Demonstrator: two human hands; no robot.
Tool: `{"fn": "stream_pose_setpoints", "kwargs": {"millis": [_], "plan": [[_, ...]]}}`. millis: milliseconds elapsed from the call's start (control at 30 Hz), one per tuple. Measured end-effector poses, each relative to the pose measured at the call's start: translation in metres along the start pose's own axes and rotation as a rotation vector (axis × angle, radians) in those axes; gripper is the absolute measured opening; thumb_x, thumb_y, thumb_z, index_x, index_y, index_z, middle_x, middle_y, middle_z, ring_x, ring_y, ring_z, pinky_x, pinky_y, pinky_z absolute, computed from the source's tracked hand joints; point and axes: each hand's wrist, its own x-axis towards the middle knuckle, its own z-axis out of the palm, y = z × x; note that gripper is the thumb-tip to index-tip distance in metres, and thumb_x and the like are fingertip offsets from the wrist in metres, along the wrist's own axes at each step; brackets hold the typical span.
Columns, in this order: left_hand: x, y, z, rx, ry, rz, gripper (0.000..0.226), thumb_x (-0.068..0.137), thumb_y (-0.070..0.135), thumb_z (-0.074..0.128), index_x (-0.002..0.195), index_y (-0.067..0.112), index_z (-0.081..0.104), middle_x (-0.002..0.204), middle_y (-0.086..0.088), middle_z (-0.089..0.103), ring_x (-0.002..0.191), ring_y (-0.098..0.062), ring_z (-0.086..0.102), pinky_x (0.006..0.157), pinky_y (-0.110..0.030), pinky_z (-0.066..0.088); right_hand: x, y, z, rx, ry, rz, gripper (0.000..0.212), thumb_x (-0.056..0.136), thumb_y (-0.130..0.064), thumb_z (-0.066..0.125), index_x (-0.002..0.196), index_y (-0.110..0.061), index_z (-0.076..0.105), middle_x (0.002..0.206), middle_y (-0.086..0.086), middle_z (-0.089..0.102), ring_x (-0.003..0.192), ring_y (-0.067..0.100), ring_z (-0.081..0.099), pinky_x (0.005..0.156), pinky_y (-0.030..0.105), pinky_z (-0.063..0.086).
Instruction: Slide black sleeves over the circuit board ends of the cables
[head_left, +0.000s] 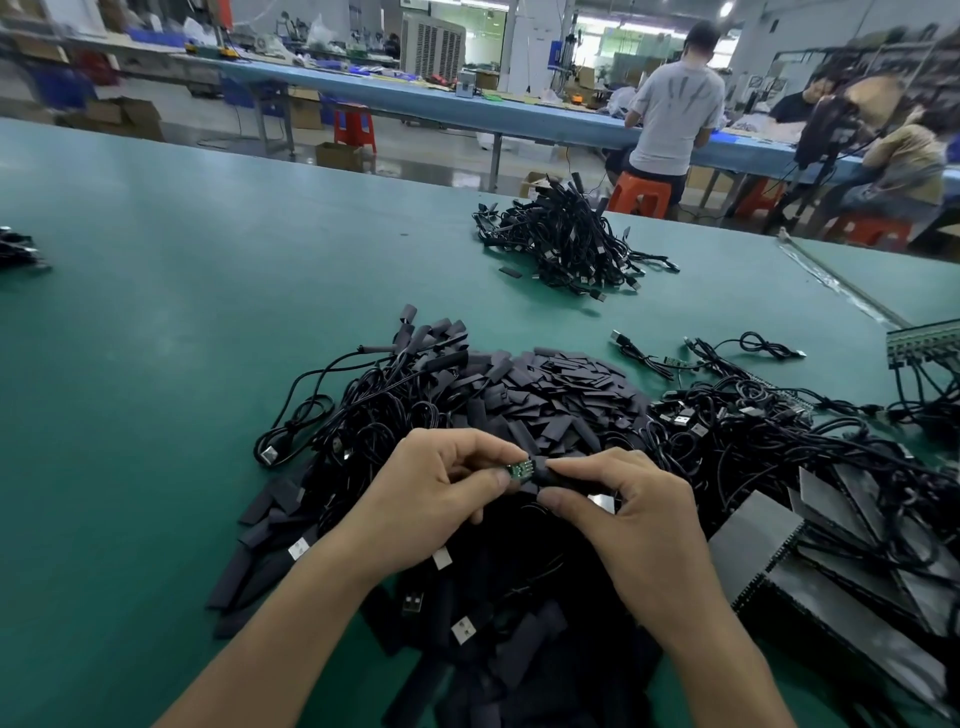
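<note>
My left hand (436, 488) pinches a small green circuit board (517, 470) at the end of a black cable, thumb and forefinger on its left end. Facing it, my right hand (631, 514) pinches a black sleeve (550, 474) whose open end meets the board's right end. Both hands hover over a heap of loose black sleeves (550, 384) and tangled black USB cables (363, 410) on the green table (156, 312). How far the board sits inside the sleeve is hidden by my fingers.
A second pile of cables (566, 244) lies further back on the table. More cables (769, 415) and grey trays (852, 582) crowd the right side. A few dark items (15, 249) sit at the left edge. People work on orange stools at a blue bench behind.
</note>
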Motion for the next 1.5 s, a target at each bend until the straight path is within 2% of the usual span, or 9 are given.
{"fn": "stream_pose_setpoints", "kwargs": {"millis": [200, 300, 533, 700, 867, 1000, 1133, 1300, 1500], "plan": [[0.000, 0.001, 0.001, 0.035, -0.015, 0.001, 0.029, 0.092, 0.005, 0.067, 0.093, 0.031, 0.079, 0.078, -0.007, 0.075, 0.059, -0.007, 0.057, 0.059, -0.020, 0.047, 0.000, 0.001, -0.001, 0.001, -0.024, 0.016, 0.028, 0.073, -0.023, 0.084, 0.098, -0.032, 0.077, 0.088, -0.022, 0.070, 0.096, 0.003, 0.061, 0.085, 0.027, 0.049], [0.000, 0.000, 0.002, 0.088, -0.034, 0.013, 0.025, 0.092, 0.006, 0.068, 0.097, 0.028, 0.080, 0.077, 0.006, 0.076, 0.066, -0.007, 0.067, 0.063, -0.020, 0.052, -0.001, 0.003, -0.004, -0.008, -0.093, 0.012, 0.028, 0.072, -0.023, 0.086, 0.097, -0.034, 0.078, 0.089, -0.021, 0.069, 0.093, 0.005, 0.061, 0.083, 0.030, 0.050], [-0.001, -0.001, -0.002, 0.069, -0.130, -0.018, 0.039, 0.089, 0.008, 0.072, 0.116, 0.035, 0.065, 0.087, -0.001, 0.076, 0.063, -0.012, 0.069, 0.057, -0.018, 0.049, 0.000, 0.002, -0.004, -0.158, -0.152, -0.097, 0.029, 0.072, -0.033, 0.084, 0.100, -0.036, 0.077, 0.086, -0.024, 0.066, 0.094, 0.003, 0.054, 0.083, 0.025, 0.044], [-0.003, 0.001, -0.001, 0.079, -0.131, 0.036, 0.043, 0.089, 0.010, 0.073, 0.120, 0.038, 0.063, 0.094, 0.003, 0.076, 0.078, -0.013, 0.074, 0.067, -0.020, 0.055, 0.000, 0.003, -0.002, -0.203, -0.114, -0.164, 0.028, 0.076, -0.029, 0.083, 0.104, -0.032, 0.077, 0.088, -0.022, 0.067, 0.091, 0.004, 0.056, 0.080, 0.028, 0.048], [-0.006, 0.004, -0.004, 0.437, 0.068, 0.202, 0.023, 0.078, 0.021, 0.085, 0.096, 0.031, 0.073, 0.081, 0.016, 0.069, 0.078, -0.002, 0.067, 0.067, -0.014, 0.051, -0.002, 0.003, -0.004, -0.154, -0.029, -0.158, 0.028, 0.077, -0.038, 0.074, 0.102, -0.027, 0.078, 0.089, -0.022, 0.068, 0.090, 0.004, 0.060, 0.079, 0.021, 0.048], [-0.007, 0.005, -0.005, 0.445, 0.071, 0.156, 0.007, 0.079, 0.026, 0.083, 0.080, 0.028, 0.077, 0.073, 0.015, 0.071, 0.069, -0.002, 0.067, 0.064, -0.018, 0.053, -0.002, 0.004, -0.005, -0.160, -0.054, -0.142, 0.029, 0.075, -0.029, 0.081, 0.104, -0.027, 0.078, 0.089, -0.023, 0.067, 0.092, 0.004, 0.060, 0.081, 0.019, 0.047], [-0.009, 0.004, -0.005, 0.359, -0.010, 0.100, 0.005, 0.081, 0.021, 0.082, 0.083, 0.024, 0.079, 0.075, 0.012, 0.073, 0.069, -0.003, 0.070, 0.067, -0.025, 0.058, -0.003, 0.003, -0.004, -0.181, -0.129, -0.153, 0.032, 0.076, -0.027, 0.083, 0.107, -0.029, 0.077, 0.088, -0.021, 0.066, 0.093, 0.003, 0.057, 0.081, 0.019, 0.046], [-0.008, 0.003, -0.008, 0.342, -0.061, 0.099, 0.007, 0.087, 0.018, 0.077, 0.091, 0.024, 0.079, 0.080, 0.015, 0.074, 0.075, -0.001, 0.071, 0.069, -0.018, 0.055, -0.003, 0.002, -0.004, -0.179, -0.117, -0.176, 0.031, 0.078, -0.029, 0.080, 0.108, -0.028, 0.076, 0.089, -0.020, 0.066, 0.091, 0.003, 0.056, 0.082, 0.028, 0.049], [-0.008, 0.002, -0.006, 0.368, -0.032, 0.088, 0.007, 0.086, 0.021, 0.078, 0.091, 0.026, 0.079, 0.079, 0.017, 0.074, 0.074, 0.001, 0.070, 0.071, -0.024, 0.057, -0.003, -0.001, -0.004, -0.213, -0.132, -0.226, 0.027, 0.080, -0.025, 0.080, 0.106, -0.028, 0.076, 0.091, -0.021, 0.065, 0.091, 0.003, 0.056, 0.083, 0.035, 0.050]]}}
